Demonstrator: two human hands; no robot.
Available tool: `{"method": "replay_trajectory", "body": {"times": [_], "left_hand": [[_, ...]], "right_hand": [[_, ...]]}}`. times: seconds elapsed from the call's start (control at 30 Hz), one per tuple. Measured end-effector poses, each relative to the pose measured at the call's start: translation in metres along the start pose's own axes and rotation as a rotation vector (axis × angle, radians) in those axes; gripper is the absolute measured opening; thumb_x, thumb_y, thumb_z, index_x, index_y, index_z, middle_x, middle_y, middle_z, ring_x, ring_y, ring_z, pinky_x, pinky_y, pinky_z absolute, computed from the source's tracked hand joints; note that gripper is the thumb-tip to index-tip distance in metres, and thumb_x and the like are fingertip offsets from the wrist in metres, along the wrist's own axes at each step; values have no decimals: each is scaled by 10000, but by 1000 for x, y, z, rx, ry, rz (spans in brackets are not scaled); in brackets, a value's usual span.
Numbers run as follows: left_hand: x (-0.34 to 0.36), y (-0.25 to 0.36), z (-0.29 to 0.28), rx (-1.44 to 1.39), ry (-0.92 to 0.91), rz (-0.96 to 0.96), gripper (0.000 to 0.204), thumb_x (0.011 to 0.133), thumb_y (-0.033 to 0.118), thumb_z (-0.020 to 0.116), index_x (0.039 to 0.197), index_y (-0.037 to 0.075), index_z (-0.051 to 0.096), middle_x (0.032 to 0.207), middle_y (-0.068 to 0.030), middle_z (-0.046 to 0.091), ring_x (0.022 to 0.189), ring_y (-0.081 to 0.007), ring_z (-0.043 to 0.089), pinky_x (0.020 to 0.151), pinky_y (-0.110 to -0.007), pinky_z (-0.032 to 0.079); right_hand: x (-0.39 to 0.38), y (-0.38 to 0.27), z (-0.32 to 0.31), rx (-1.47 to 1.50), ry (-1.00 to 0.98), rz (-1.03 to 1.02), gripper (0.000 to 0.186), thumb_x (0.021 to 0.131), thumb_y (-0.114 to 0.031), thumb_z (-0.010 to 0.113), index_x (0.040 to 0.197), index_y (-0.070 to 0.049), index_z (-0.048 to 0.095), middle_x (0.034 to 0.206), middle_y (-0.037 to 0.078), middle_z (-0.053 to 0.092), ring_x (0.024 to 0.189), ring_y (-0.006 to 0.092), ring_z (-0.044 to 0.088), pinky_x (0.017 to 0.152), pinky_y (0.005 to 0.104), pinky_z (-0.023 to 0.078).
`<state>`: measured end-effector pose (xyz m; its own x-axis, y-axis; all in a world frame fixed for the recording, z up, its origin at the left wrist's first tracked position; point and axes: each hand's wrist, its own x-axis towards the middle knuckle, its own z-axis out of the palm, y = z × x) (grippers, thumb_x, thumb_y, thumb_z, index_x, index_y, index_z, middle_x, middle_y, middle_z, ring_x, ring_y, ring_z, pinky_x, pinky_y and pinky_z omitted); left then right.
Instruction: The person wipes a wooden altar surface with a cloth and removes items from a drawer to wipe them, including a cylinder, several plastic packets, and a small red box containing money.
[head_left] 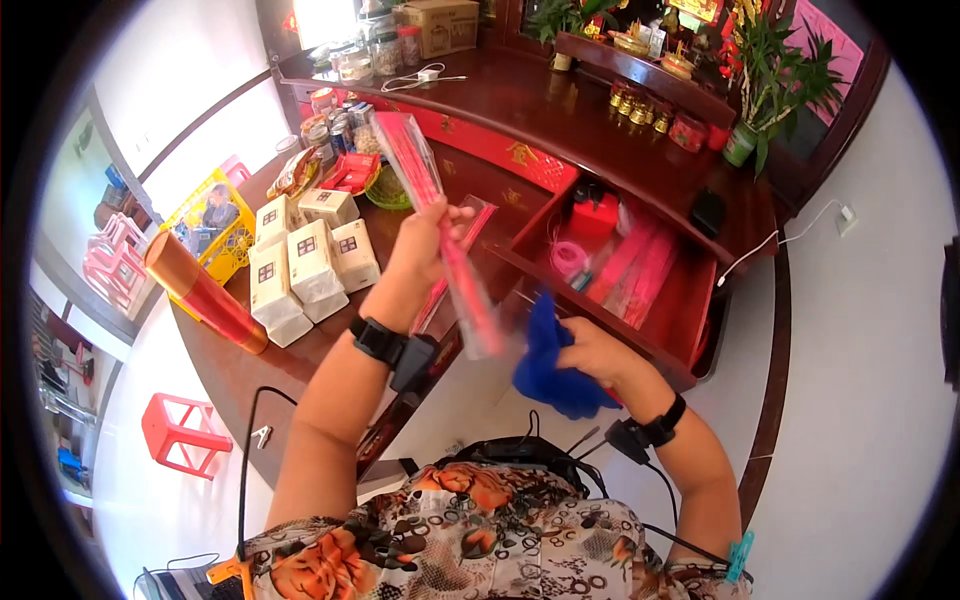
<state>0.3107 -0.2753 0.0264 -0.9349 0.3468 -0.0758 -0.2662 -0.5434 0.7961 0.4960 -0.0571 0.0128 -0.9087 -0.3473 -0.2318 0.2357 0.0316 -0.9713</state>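
Observation:
My left hand [424,235] is closed around a long clear plastic pack of pink incense sticks [406,150], tilted over the table's edge. Part of a similar long pink pack [481,220] lies on the table behind it. Bunched in my right hand [597,352] is a blue cloth [548,368], held in front of the pulled-out drawer [704,305]. Inside that drawer lie several pink packs [640,262], a red box [595,214] and a coil of pink cord [570,258].
Wrapped tissue packs [315,262], a red-gold cylinder [205,290], a yellow crate [215,222] and a green basket [388,188] stand on the left. Jars [385,52] and a carton [440,26] sit at the back. A red stool [182,432] is on the floor.

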Motion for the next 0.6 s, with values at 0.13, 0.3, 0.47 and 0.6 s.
{"method": "replay_trajectory", "body": {"times": [0.13,0.3,0.47,0.6], "left_hand": [[25,-10,-73,474,-17,16,248,956,267,552,992,23,541,751,-67,610,551,-120,488,497,-314,435],[40,-39,-149,1065,38,-71,471,876,322,661,1203,14,518,929,-162,645,734,-226,613,646,-390,521],[45,-59,-120,1556,48,485,707,830,312,697,1391,-6,407,1353,-302,444,1275,-432,430,1073,-454,358],[23,-52,20,1315,-244,811,600,829,264,699,1324,5,482,1291,-250,522,1226,-404,485,1018,-439,408]], "right_hand": [[-37,-3,-21,102,265,-4,314,739,4,604,1051,28,627,911,92,667,820,190,652,793,312,530],[-98,23,-87,-7,683,-171,311,760,-35,634,1065,26,619,897,57,662,817,165,639,774,296,519],[-126,51,-118,-629,1101,-158,390,701,-51,626,1084,21,607,942,178,671,907,317,657,822,355,511],[-117,56,-103,-1017,1234,-137,370,685,-93,677,1044,-17,625,1000,186,637,999,350,577,879,413,474]]}}
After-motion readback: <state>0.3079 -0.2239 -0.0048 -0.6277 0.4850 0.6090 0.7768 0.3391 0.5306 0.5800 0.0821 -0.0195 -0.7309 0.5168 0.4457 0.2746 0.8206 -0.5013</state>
